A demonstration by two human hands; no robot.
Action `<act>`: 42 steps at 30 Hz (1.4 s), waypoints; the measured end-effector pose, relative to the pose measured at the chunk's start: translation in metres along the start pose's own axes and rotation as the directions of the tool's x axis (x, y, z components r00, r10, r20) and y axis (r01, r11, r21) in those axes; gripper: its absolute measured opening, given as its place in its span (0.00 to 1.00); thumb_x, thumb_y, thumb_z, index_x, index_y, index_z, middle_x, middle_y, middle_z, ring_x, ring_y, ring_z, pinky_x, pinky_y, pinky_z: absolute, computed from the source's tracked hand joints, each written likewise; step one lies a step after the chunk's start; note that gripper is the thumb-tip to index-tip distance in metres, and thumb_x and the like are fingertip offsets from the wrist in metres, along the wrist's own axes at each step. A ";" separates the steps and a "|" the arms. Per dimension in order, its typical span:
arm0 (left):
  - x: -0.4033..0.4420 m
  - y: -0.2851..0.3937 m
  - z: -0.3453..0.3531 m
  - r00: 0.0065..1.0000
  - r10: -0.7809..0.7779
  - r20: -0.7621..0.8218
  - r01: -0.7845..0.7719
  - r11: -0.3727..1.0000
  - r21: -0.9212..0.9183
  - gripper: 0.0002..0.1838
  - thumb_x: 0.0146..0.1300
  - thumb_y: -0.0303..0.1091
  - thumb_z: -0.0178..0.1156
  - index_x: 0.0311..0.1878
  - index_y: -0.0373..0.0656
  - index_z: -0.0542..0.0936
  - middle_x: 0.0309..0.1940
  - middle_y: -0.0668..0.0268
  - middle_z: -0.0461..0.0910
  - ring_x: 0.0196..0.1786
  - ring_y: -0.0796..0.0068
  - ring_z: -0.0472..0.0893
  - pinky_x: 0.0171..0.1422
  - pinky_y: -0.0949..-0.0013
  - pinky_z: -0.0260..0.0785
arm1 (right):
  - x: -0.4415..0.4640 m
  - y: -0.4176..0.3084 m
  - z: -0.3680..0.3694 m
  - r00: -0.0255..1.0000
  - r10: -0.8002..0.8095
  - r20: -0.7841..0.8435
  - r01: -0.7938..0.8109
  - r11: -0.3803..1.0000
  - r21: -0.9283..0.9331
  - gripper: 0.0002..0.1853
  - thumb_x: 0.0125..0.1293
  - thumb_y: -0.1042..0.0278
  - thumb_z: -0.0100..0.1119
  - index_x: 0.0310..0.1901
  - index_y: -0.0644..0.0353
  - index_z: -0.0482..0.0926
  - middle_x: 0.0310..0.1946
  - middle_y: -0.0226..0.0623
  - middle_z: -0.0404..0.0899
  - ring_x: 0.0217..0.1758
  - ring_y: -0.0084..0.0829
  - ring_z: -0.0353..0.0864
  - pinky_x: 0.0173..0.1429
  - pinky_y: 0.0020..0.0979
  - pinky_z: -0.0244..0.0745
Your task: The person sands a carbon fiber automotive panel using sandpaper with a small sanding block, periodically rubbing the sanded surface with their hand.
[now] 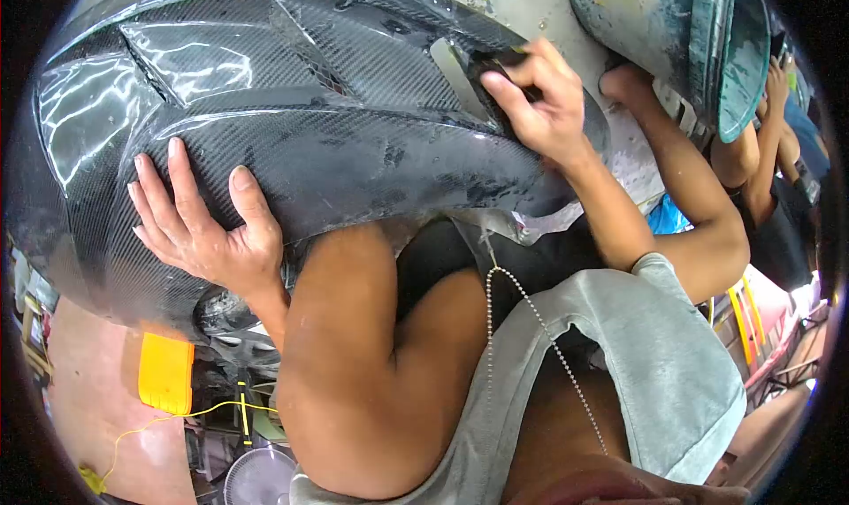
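A large glossy black carbon-fibre car body panel (354, 156) with vent openings fills the upper left of the head view. My left hand (208, 222) lies on its lower left surface, fingers spread and thumb apart. At the panel's upper right, my right hand (544, 103) is closed beside a pale slot-like opening (453, 73). Its fingers are curled around something small and dark, which merges with the black panel; I cannot make out what it is. Dull smudges mark the panel below the right hand.
My bent knee (345, 275) is close against the panel's lower edge. A greenish, stained container (654, 36) lies at the upper right, with another person (774, 195) beyond it. An orange plastic piece (166, 372), a yellow cord (168, 419) and a fan (259, 478) are lower left.
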State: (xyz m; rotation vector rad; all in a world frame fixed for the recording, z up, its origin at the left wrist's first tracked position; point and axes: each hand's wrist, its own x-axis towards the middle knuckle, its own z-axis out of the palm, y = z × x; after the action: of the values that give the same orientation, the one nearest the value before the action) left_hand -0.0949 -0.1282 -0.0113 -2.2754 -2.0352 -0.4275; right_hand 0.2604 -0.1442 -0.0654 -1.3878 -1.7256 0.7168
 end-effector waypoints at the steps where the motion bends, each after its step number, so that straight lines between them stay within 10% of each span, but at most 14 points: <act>1: 0.000 0.001 0.001 1.000 -0.022 -0.018 0.021 1.000 -0.013 0.33 0.68 0.63 0.60 0.70 0.55 0.80 0.76 0.59 0.72 0.78 0.49 0.67 0.80 0.37 0.48 | -0.002 -0.005 -0.002 0.999 0.045 -0.004 -0.045 0.999 0.024 0.12 0.59 0.74 0.77 0.27 0.63 0.80 0.25 0.37 0.74 0.29 0.32 0.76 0.35 0.31 0.70; 7: 0.000 0.010 0.004 0.996 -0.082 -0.027 0.080 0.994 -0.078 0.37 0.68 0.70 0.56 0.67 0.52 0.82 0.76 0.53 0.70 0.78 0.43 0.66 0.78 0.31 0.49 | 0.025 -0.005 0.017 0.999 -0.011 -0.038 0.010 1.000 -0.030 0.12 0.59 0.73 0.77 0.28 0.63 0.79 0.26 0.36 0.73 0.27 0.32 0.72 0.32 0.33 0.66; 11: 0.003 0.008 -0.002 1.000 0.013 -0.015 -0.013 1.000 -0.010 0.30 0.70 0.55 0.61 0.71 0.55 0.79 0.76 0.61 0.72 0.78 0.51 0.67 0.81 0.42 0.50 | -0.006 -0.003 -0.005 0.999 0.025 0.023 -0.025 0.999 0.026 0.12 0.57 0.75 0.77 0.26 0.62 0.79 0.25 0.38 0.74 0.28 0.34 0.74 0.35 0.32 0.69; 22: 0.002 0.019 -0.009 0.997 -0.066 0.051 0.069 0.996 -0.063 0.29 0.69 0.50 0.63 0.71 0.50 0.79 0.75 0.56 0.72 0.77 0.48 0.67 0.81 0.42 0.49 | -0.006 -0.009 -0.018 0.992 0.044 0.118 -0.043 0.999 -0.006 0.11 0.57 0.72 0.78 0.29 0.63 0.81 0.28 0.39 0.73 0.32 0.37 0.74 0.36 0.35 0.70; 24: -0.004 0.002 -0.002 0.998 -0.031 0.052 0.036 0.994 -0.102 0.33 0.70 0.63 0.57 0.71 0.54 0.79 0.78 0.56 0.68 0.79 0.44 0.64 0.80 0.33 0.47 | -0.005 -0.022 -0.038 0.970 0.107 0.220 -0.101 0.994 -0.036 0.10 0.58 0.73 0.77 0.30 0.65 0.82 0.29 0.41 0.74 0.35 0.39 0.75 0.41 0.37 0.71; 29: 0.002 -0.001 -0.005 0.999 0.044 -0.022 -0.044 0.999 0.000 0.38 0.58 0.59 0.64 0.73 0.59 0.78 0.79 0.56 0.67 0.82 0.44 0.60 0.83 0.32 0.40 | 0.017 -0.015 -0.108 0.997 -0.045 -0.063 0.022 0.945 -0.328 0.07 0.67 0.79 0.70 0.32 0.64 0.81 0.31 0.38 0.78 0.38 0.37 0.77 0.54 0.40 0.74; 31: 0.002 0.017 -0.024 0.999 -0.034 0.036 0.034 0.999 -0.010 0.30 0.68 0.48 0.64 0.71 0.49 0.78 0.75 0.55 0.72 0.78 0.49 0.67 0.83 0.42 0.47 | 0.023 -0.007 -0.157 0.989 -0.035 -0.147 -0.023 0.927 -0.374 0.08 0.71 0.79 0.65 0.33 0.64 0.77 0.37 0.39 0.77 0.41 0.35 0.75 0.54 0.35 0.72; 37: -0.033 0.012 -0.037 0.955 -0.265 -0.129 0.135 0.781 -0.609 0.28 0.67 0.32 0.67 0.70 0.39 0.77 0.71 0.50 0.74 0.74 0.52 0.72 0.80 0.52 0.59 | 0.068 0.013 -0.289 0.734 -0.406 -0.544 -0.146 0.689 -0.710 0.16 0.66 0.60 0.70 0.33 0.70 0.86 0.30 0.54 0.85 0.35 0.51 0.83 0.48 0.46 0.78; 42: -0.112 -0.003 -0.070 0.820 -0.572 -0.024 0.347 0.530 -0.773 0.23 0.72 0.31 0.65 0.68 0.38 0.79 0.60 0.57 0.85 0.59 0.69 0.84 0.67 0.67 0.74 | -0.008 0.266 -0.314 0.928 0.132 -0.349 -0.352 0.622 -0.700 0.10 0.66 0.72 0.70 0.44 0.59 0.78 0.43 0.44 0.81 0.47 0.46 0.83 0.55 0.44 0.75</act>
State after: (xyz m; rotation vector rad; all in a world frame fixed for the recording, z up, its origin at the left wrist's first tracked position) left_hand -0.1201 -0.2522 0.0281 -1.6686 -2.5922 -1.8251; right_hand 0.6665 -0.1033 -0.1198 -2.2093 -1.6859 -0.1378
